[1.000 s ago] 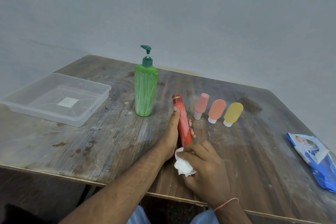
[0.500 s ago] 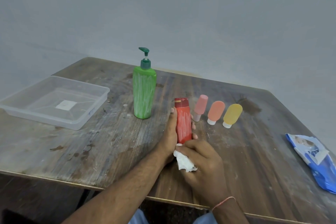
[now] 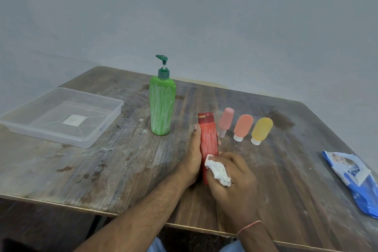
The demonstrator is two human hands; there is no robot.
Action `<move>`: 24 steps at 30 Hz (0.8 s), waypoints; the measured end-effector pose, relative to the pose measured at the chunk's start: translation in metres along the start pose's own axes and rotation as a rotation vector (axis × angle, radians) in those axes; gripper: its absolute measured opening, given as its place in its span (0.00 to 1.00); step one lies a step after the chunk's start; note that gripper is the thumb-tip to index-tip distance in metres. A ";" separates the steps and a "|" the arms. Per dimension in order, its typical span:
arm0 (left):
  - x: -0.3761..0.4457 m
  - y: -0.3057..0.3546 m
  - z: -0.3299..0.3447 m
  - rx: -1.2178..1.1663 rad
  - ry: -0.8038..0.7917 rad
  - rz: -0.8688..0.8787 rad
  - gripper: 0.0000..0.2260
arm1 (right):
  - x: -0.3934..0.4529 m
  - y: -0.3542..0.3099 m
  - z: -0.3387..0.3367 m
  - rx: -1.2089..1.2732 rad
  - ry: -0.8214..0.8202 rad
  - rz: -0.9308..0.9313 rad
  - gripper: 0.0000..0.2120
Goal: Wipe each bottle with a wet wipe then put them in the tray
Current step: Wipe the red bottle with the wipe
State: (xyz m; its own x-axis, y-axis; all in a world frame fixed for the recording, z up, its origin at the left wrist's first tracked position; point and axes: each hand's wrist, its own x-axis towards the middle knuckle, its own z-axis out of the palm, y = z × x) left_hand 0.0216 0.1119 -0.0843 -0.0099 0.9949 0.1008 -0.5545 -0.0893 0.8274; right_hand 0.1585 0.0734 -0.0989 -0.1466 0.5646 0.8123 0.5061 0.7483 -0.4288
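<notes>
The red bottle point(image 3: 208, 139) is being gripped by the left hand point(image 3: 194, 155) and wiped with the wet wipe point(image 3: 217, 171) pinched in the right hand point(image 3: 233, 178); the tray point(image 3: 86, 139) is likely next.

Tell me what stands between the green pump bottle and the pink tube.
In the head view, the red bottle, gripped by the left hand, stands between the green pump bottle and the pink tube.

I see a worn wooden tabletop point(image 3: 126, 161), streaked and stained (a dark blotch sits toward its far right corner). Behind it stands a plain grey wall point(image 3: 204, 16). Under the near edge, a bit of blue cloth point(image 3: 157, 246) shows.
</notes>
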 end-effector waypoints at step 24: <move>0.002 -0.001 0.001 -0.022 0.025 -0.056 0.35 | 0.004 0.001 -0.002 0.094 0.062 0.135 0.11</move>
State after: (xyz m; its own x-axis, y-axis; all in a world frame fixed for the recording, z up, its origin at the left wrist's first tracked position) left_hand 0.0233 0.1139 -0.0843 0.0014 0.9992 0.0407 -0.5730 -0.0325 0.8189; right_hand 0.1597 0.0756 -0.0952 -0.0284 0.6420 0.7662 0.4352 0.6980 -0.5687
